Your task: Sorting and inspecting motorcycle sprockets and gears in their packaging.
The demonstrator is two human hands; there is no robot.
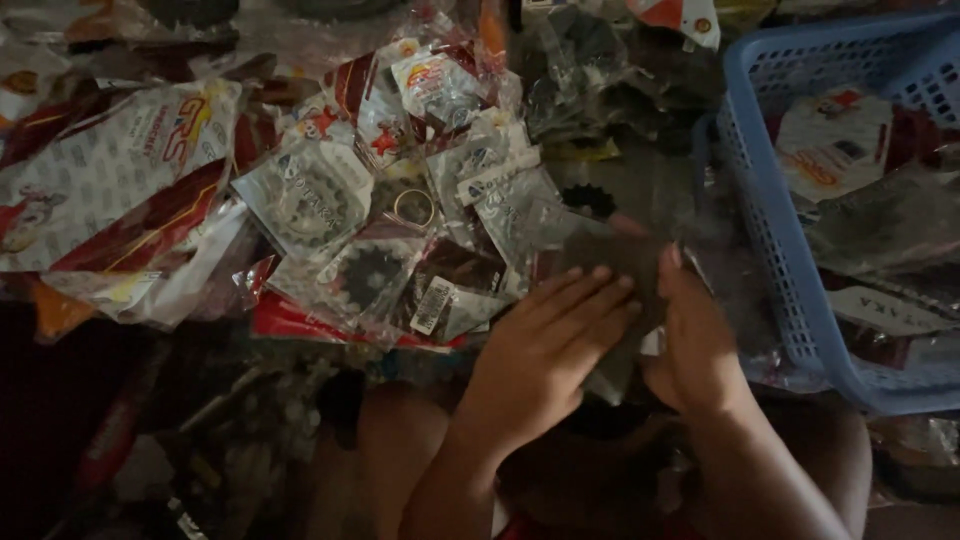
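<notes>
Near the middle of the view, just right of centre, both hands meet on one dark sprocket packet (628,262) — a clear plastic sleeve with a toothed metal part inside, hard to make out in the dim light. The left hand (545,350) lies flat over its near face, fingers straight and close together, pressing rather than curling; the right hand (695,340) closes on the packet's right edge, thumb up along the side, so the packet is held between the two. At ten and eleven o'clock from the hands spreads a loose pile of packets (330,200), bagged sprockets and gear rings with red and white printed cards, many overlapping; one shows a small metal ring (413,207) through its plastic. A bare dark sprocket (588,200) lies at twelve o'clock, just beyond the held packet. At three o'clock stands a blue plastic basket (775,240) with a slotted wall, and several bagged parts already lie inside it. Judging by how things lie, the sorting looks partway along: some packets sit in the basket, one is in hand, and the greater part — the whole heap on the left — looks not yet handled. What surface carries all this I cannot tell, since bags cover it.
</notes>
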